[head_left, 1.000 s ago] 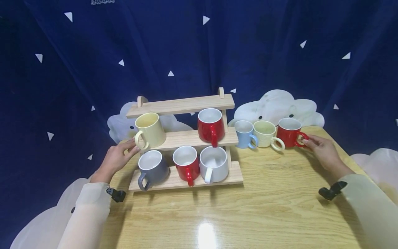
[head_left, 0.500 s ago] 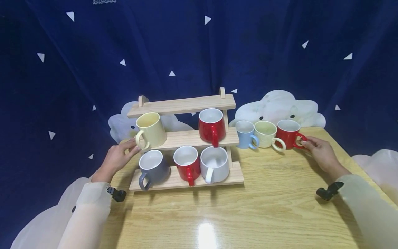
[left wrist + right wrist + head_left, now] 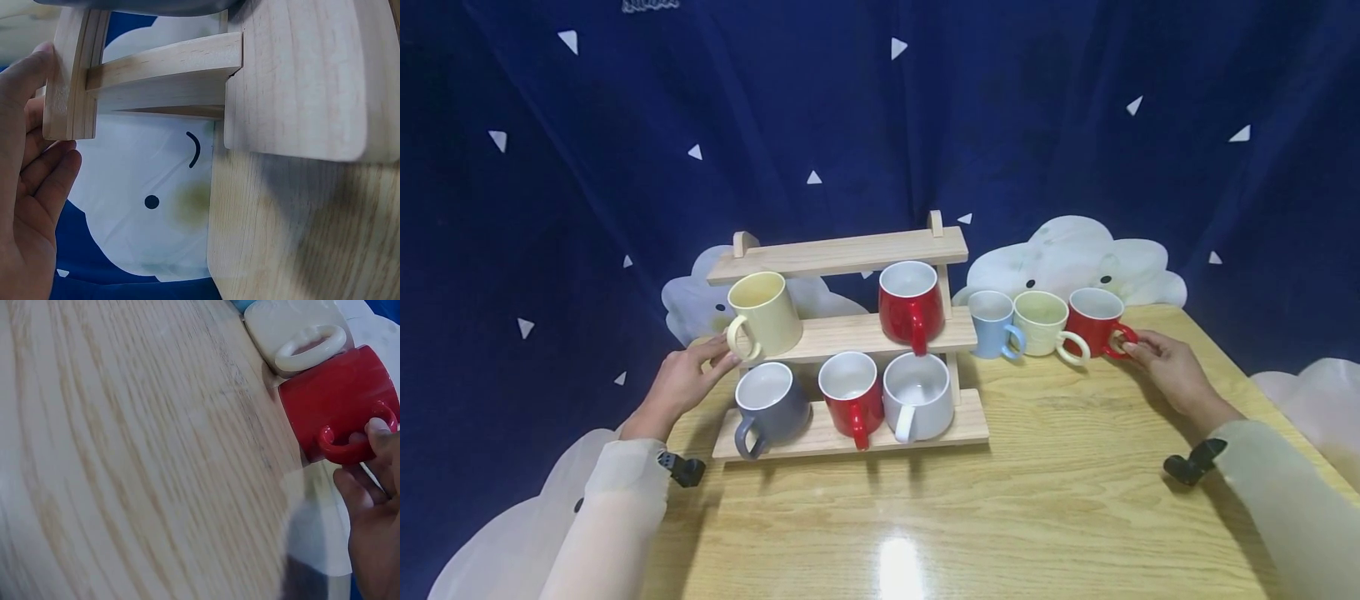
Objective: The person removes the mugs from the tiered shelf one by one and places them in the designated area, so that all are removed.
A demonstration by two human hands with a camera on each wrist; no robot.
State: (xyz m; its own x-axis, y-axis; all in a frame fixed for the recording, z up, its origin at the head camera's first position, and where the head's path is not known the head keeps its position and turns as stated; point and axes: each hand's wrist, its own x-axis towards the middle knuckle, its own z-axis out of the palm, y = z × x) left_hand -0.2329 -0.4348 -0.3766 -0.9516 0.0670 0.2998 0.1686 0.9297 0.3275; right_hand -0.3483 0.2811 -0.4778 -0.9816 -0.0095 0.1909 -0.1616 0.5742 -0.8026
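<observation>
Right hand [image 3: 1176, 371] pinches red mug [image 3: 1088, 327] handle, nudged nearer green mug [image 3: 1037, 340]; worktop [image 3: 1075, 467] right edge close, open room in front. Left hand [image 3: 681, 385] grips rack [image 3: 842, 335] left end.

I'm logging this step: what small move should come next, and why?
Probably lift the rightmost red mug by its handle: the right hand pinches it, the left hand holds the middle shelf, and that shelf has a gap between the yellow mug and another red mug.
</observation>
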